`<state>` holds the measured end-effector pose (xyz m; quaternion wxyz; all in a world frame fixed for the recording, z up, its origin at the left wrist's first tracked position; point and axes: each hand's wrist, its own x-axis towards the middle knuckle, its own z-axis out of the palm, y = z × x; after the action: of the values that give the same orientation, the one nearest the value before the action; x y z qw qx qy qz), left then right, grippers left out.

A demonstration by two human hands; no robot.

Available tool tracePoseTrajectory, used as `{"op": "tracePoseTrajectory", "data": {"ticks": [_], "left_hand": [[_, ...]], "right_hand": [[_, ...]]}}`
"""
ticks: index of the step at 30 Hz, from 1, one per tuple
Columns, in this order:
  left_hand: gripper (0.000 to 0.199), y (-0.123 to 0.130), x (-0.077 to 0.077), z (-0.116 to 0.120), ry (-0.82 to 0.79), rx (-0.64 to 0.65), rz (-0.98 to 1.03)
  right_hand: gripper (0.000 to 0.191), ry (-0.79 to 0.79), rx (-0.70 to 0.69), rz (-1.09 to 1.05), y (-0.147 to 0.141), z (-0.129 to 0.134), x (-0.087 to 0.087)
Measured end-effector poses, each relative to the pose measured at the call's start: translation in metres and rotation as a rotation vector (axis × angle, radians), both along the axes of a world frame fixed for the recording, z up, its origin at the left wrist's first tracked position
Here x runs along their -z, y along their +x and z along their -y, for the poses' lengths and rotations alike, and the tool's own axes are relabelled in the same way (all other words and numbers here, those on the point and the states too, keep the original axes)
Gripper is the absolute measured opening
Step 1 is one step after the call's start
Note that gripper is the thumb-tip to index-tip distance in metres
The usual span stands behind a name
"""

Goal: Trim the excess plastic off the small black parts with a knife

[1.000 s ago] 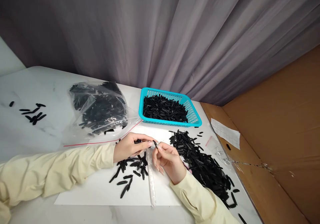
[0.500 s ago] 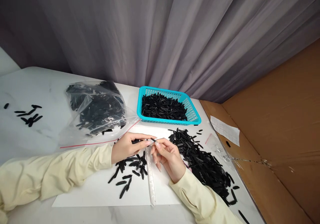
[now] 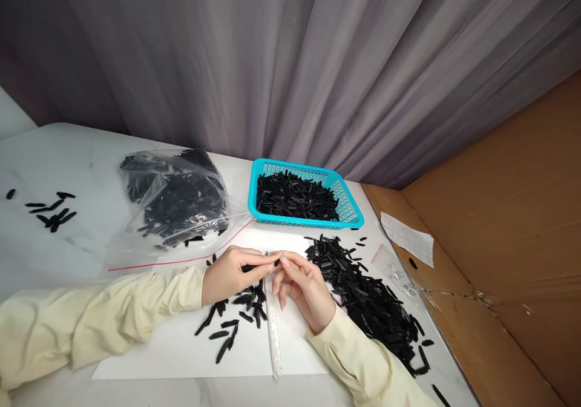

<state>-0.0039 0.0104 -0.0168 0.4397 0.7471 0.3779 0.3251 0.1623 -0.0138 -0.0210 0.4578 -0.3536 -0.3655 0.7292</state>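
Above a white sheet (image 3: 167, 358), my hands meet fingertip to fingertip. My left hand (image 3: 231, 275) pinches a small black strip (image 3: 276, 263), mostly hidden by the fingers. The thumb and forefinger of my right hand (image 3: 307, 284) close at that strip's other end, while its remaining fingers curl loosely below. Several loose black strips (image 3: 249, 298) lie under and in front of my left hand. A narrow whitish plastic-looking strip (image 3: 273, 340) runs down the sheet between the hands. To the right of my right hand spreads a large heap of black strips (image 3: 367, 298).
A turquoise basket (image 3: 306, 222) filled with black strips stands at the back. Left of it lies a clear zip bag (image 3: 181, 195) of the same pieces. More strips (image 3: 57, 213) are scattered far left. A cardboard panel (image 3: 499, 225) with a paper slip (image 3: 408, 237) borders the right.
The black strip between my fingertips has turned and is now more covered by the fingers. My left fingers have lowered slightly, and both hands stay together.
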Motion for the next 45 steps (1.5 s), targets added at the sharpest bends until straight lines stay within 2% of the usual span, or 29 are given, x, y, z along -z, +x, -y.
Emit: {"op": "tracePoseTrajectory", "data": {"ticks": [6,11,14,20,25,31,34,38,45], "left_hand": [[0.026,0.0,-0.001,0.0,0.022,0.012,0.035],[0.026,0.0,0.001,0.001,0.082,0.021,0.07],[0.026,-0.001,0.004,0.0,0.113,0.015,0.09],[0.027,-0.002,0.004,-0.003,-0.021,-0.031,0.09],[0.026,-0.002,0.001,-0.003,-0.006,-0.016,0.09],[0.023,-0.002,-0.001,-0.002,0.056,-0.06,0.058],[0.022,-0.003,-0.001,-0.001,0.04,-0.095,0.048],[0.03,-0.004,-0.001,0.0,-0.02,-0.151,-0.033],[0.025,-0.002,-0.003,-0.001,-0.04,-0.083,0.04]], "right_hand": [[0.028,-0.043,-0.044,-0.013,0.002,0.001,-0.003],[0.029,0.005,-0.072,-0.008,0.002,0.001,-0.002],[0.024,0.039,-0.068,0.011,0.002,0.002,0.0],[0.019,0.071,-0.011,0.016,0.001,0.002,0.004],[0.012,0.149,0.015,0.055,0.001,0.001,0.01],[0.029,0.005,0.056,-0.041,0.003,-0.001,0.009],[0.024,-0.046,0.099,-0.086,0.003,-0.002,0.007],[0.021,-0.033,0.11,-0.082,0.002,-0.002,0.006],[0.02,-0.037,0.102,-0.079,0.003,-0.002,0.006]]}}
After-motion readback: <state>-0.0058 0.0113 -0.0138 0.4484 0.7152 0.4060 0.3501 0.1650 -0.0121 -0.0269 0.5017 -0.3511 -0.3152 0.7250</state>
